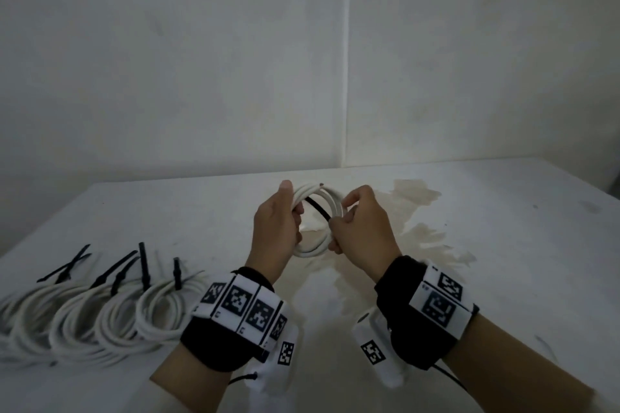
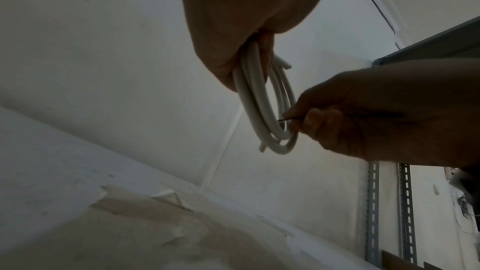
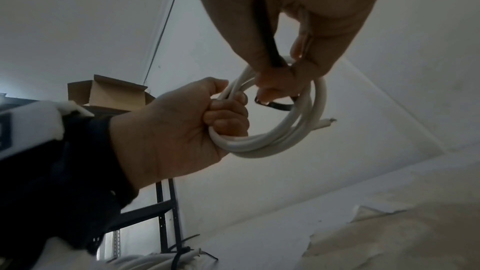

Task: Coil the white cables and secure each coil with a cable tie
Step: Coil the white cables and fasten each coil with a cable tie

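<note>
Above the table's middle, both hands hold up a white cable coil [image 1: 318, 211]. My left hand [image 1: 281, 221] grips the coil's left side, fingers curled round its strands [image 3: 228, 118]. My right hand [image 1: 355, 225] pinches a black cable tie [image 1: 318, 208] at the coil's right side. The tie [image 3: 270, 48] runs through the palm and its tail loops past the strands [image 3: 278, 106]. In the left wrist view the coil [image 2: 257, 110] hangs from the left hand, and the tie's tip [image 2: 281, 119] pokes out of the right hand's fingers. One cut cable end [image 3: 328, 123] sticks out.
Several finished coils [image 1: 87, 315], each bound with a black tie [image 1: 144, 265], lie in a row at the table's left front. A torn, stained patch [image 1: 416, 228] marks the table surface [image 1: 503, 261] under the hands. Walls meet in a corner behind; a metal shelf [image 2: 405, 202] stands at the right.
</note>
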The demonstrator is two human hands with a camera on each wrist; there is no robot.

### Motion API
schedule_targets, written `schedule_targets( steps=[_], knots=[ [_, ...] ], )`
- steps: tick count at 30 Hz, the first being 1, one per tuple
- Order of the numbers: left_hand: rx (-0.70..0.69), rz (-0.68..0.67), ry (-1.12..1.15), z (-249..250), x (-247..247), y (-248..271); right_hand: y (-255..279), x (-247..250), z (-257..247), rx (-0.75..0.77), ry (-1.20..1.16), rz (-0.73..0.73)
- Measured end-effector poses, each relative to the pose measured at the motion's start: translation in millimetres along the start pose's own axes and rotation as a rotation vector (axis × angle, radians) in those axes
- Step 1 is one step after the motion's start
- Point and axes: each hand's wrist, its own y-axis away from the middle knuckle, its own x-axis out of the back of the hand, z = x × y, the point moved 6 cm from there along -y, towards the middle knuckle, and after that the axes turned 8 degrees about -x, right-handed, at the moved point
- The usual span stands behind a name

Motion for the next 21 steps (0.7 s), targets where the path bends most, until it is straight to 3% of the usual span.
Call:
schedule_targets(
  steps=[6, 14, 18, 21],
  knots=[
    [-0.099, -0.035, -0.089, -2.3, 5.9, 2.0, 7.1, -11.0, -16.8, 0.061, -0.167, -0.021],
    [-0.134, -0.04, 0.015, 2.8, 7.1, -7.8, 11.5, -7.3, -19.5, 0.108, -0.24, -0.079],
    [-0.068, -0.064, 0.09, -1.5, 9.2, -11.8, 11.1, -10.8, -19.2, 0.052, -0.458, -0.287],
    [-0.011, -0.082, 0.155, -3.9, 9.0, -14.0, 16.6, -15.2, -23.3, 0.116, -0.526, -0.439]
  ],
)
